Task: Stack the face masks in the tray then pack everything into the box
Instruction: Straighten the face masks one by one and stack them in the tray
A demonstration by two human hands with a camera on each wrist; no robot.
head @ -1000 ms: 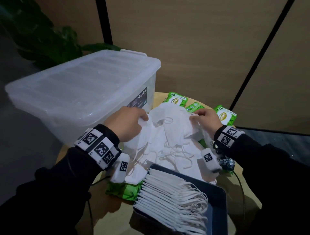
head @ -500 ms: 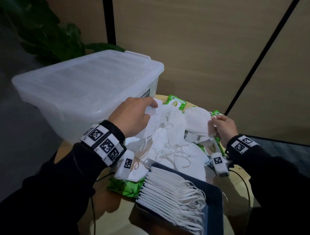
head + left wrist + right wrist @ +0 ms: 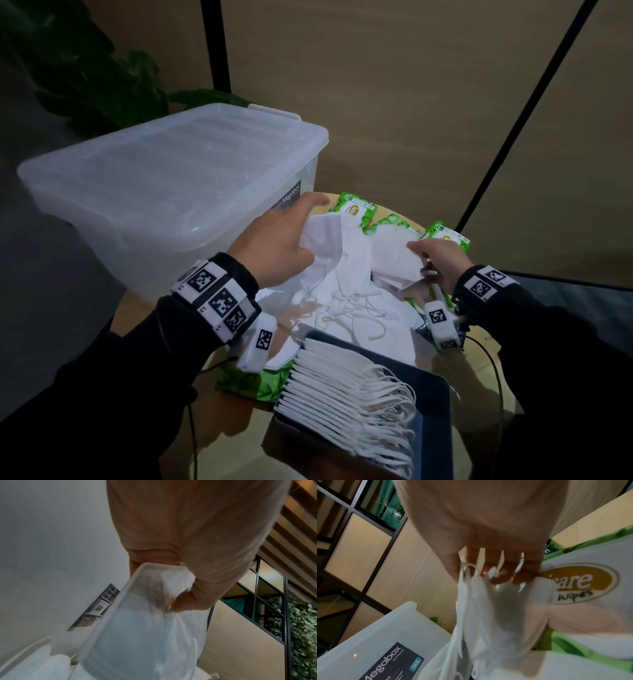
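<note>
Head view: beyond the tray point(image 3: 433, 390), over the loose pile, the left hand point(image 3: 274, 250) and right hand point(image 3: 440, 260) each pinch a face mask point(image 3: 394, 255); the lidded box point(image 3: 164, 192) stands left of the tray. Left wrist view: thumb clamps fabric. Right wrist view: fingers curl round a mask and its ear loops; best shake tangled loops free before stacking.

Black sleeves point(image 3: 102, 370); white wristbands point(image 3: 215, 301) bearing black square-code markers on both wrists.
</note>
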